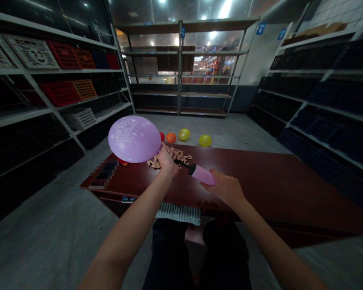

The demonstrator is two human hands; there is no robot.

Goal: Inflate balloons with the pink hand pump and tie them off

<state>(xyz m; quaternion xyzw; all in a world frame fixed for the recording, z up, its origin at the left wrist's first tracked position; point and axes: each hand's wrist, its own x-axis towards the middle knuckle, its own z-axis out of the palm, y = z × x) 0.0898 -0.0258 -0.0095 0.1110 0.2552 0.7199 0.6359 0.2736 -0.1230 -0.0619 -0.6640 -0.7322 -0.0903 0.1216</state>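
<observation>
A large purple balloon (pixel 134 139) with white printing is blown up and points to the left above the table. My left hand (pixel 167 157) is closed around its neck, where the black nozzle end of a pump meets it; the fingers hide the exact join. The pink hand pump (pixel 203 175) slants down to the right from there. My right hand (pixel 225 186) wraps round the pump's pink body. Under and behind my left hand, a pile of beige, curly limp pieces (pixel 153 163) lies on the tabletop.
The dark red table (pixel 260 173) stretches right. A blurred dark item (pixel 105 174) lies at its left. On the floor beyond rest an orange balloon (pixel 171 137) and yellow balloons (pixel 205 140), with a red one partly hidden. Shelves (pixel 180 92) with crates (pixel 60 93) surround the room.
</observation>
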